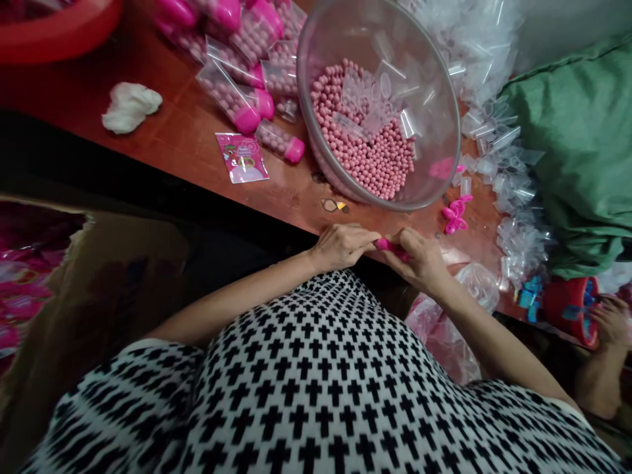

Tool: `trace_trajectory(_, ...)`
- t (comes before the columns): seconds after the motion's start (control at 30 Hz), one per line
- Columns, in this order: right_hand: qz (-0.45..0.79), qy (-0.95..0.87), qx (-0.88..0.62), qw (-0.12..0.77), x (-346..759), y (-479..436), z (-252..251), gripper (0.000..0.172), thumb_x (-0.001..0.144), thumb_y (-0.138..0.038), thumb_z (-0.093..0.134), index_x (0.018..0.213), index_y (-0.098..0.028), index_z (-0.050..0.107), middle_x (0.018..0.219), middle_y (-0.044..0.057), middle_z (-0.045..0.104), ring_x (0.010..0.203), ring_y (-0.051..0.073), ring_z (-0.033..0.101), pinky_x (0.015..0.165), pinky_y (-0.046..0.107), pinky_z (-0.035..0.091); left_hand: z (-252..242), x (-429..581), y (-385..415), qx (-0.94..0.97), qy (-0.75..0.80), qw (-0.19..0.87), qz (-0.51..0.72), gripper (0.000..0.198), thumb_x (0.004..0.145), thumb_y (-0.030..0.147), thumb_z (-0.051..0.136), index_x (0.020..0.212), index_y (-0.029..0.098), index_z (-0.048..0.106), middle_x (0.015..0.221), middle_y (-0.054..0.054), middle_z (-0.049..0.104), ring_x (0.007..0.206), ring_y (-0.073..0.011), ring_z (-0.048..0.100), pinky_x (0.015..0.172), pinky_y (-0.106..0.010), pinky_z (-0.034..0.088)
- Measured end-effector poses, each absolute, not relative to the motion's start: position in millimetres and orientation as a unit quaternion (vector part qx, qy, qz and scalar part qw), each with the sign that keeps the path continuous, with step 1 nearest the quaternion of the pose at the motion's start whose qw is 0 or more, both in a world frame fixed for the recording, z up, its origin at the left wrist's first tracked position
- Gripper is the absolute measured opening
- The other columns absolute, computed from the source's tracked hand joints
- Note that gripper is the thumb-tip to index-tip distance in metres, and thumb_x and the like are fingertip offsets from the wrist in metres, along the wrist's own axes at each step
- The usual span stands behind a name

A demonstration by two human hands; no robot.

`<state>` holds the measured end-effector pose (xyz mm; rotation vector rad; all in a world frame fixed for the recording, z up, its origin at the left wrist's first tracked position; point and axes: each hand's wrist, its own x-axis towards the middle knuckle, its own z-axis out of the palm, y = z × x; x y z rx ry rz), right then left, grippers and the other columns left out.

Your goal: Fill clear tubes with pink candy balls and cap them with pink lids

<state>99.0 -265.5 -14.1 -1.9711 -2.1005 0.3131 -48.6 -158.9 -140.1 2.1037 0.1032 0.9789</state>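
Head view: just below the clear plastic bowl (457,112), the left hand (340,247) and right hand (412,260) closely pinch a slim pink plastic piece (392,249), which looks light, slick and best held by its ends.

Dim indoor light, with deep shadow along the lower left. Soft glare on the clear bowl (340,26); wide-angle bending at frame edges, little blur.

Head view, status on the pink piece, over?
Left hand and right hand pinching pink plastic piece at table edge. Clear bowl of pink beads ahead, apart from hands. Co-worker's hand at red bucket.
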Motion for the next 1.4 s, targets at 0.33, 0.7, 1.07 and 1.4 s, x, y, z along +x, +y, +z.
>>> trace_trajectory(0.33,0.135,-0.639,-0.731,0.195,93.9,-282.4,-24.0,0.020,0.088,-0.035,0.068,0.078,-0.020,0.061,0.068,0.002,0.063,0.057,0.012,0.055,0.049,0.024,0.040,-142.0,-48.7,-156.1,0.824,-0.006,0.434,0.364,0.026,0.103,0.026,0.047,0.111,0.018,0.070,0.097,-0.005,0.076,0.087,-0.0173,0.068,0.084,-0.028,0.054)
trace_trajectory(0.7,0.389,-0.325,-0.752,0.421,86.3,-276.0,-28.8,0.043,0.053,-0.042,0.096,0.066,-0.020,0.062,0.061,-0.002,0.067,0.046,0.012,0.059,0.044,0.025,0.052,-138.3,-49.7,-157.0,0.811,0.012,0.463,0.357,0.030,0.105,0.034,0.045,0.110,0.020,0.070,0.088,-0.003,0.074,0.080,-0.0162,0.066,0.077,-0.026,0.053)
trace_trajectory(1.07,0.173,-0.666,-0.701,0.188,112.9,-277.9,-31.6,0.040,0.101,-0.045,0.050,0.130,-0.022,0.065,0.107,0.012,0.072,0.095,0.023,0.069,0.083,0.038,0.057,-120.4,-48.4,-155.9,0.789,0.118,0.537,0.275,0.024,0.099,0.027,0.055,0.090,0.016,0.075,0.081,-0.003,0.075,0.074,-0.0158,0.070,0.070,-0.024,0.051)
trace_trajectory(1.4,-0.060,-0.653,-0.754,0.033,84.4,-265.5,-62.4,0.063,0.088,-0.053,0.063,0.131,-0.008,0.054,0.103,0.019,0.067,0.095,0.034,0.061,0.083,0.045,0.047,-109.2,-38.1,-160.9,0.731,0.258,0.587,0.235,0.019,0.092,0.024,0.065,0.102,0.018,0.080,0.096,-0.004,0.081,0.081,-0.0205,0.075,0.074,-0.028,0.055)
